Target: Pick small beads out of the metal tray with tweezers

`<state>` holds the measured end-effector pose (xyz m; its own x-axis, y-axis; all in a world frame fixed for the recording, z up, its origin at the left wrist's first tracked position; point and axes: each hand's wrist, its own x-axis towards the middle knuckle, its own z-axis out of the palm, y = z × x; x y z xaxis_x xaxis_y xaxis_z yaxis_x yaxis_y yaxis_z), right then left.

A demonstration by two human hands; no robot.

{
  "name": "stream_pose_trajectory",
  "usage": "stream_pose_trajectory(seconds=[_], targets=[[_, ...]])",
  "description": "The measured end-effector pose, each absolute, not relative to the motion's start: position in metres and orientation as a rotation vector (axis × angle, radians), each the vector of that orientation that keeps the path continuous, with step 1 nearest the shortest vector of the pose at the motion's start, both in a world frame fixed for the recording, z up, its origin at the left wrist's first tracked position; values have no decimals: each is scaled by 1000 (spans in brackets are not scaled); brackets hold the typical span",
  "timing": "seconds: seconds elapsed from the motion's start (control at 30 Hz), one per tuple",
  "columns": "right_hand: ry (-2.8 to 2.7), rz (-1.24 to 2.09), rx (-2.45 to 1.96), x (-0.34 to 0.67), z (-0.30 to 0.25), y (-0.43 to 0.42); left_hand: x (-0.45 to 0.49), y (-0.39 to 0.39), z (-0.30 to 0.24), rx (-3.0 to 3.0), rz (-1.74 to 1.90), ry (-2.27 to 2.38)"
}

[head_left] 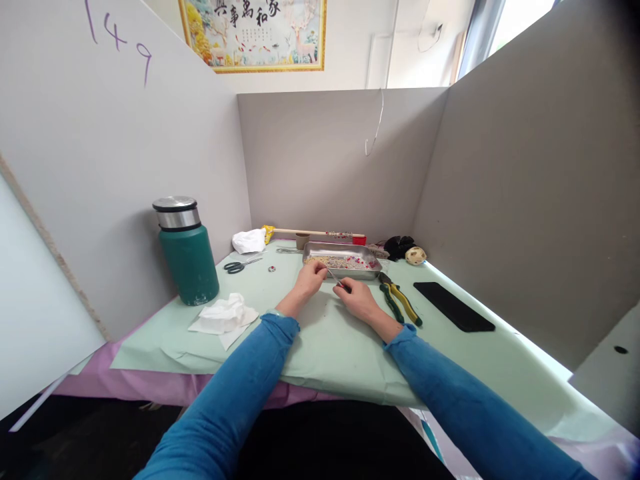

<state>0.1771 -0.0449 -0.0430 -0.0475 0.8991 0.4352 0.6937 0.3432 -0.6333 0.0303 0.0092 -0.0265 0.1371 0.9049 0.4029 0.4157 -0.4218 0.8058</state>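
Note:
Both of my hands rest on the pale green table cover [330, 347] just in front of a shallow metal tray [343, 259] of small beads, some of them pink. My left hand [309, 280] is pinched at the tray's near left corner on something too small to name. My right hand [359, 298] is closed on a thin metal tool [336, 279] that slants up toward my left fingertips. Blue sleeves cover both of my arms.
A green flask [187, 253] stands at the left with crumpled tissue [224, 316] before it. Scissors [240, 265] lie left of the tray. Green-yellow pliers [400, 301] and a black phone [453, 306] lie to the right. Grey partitions wall three sides.

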Motion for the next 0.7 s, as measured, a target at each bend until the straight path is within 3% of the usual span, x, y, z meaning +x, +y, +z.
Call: stream_pose_trajectory(seconds=[0.7], targets=[[-1814,309,-1408,178,-44,-43,31,5,-24,1824,1210,1209]])
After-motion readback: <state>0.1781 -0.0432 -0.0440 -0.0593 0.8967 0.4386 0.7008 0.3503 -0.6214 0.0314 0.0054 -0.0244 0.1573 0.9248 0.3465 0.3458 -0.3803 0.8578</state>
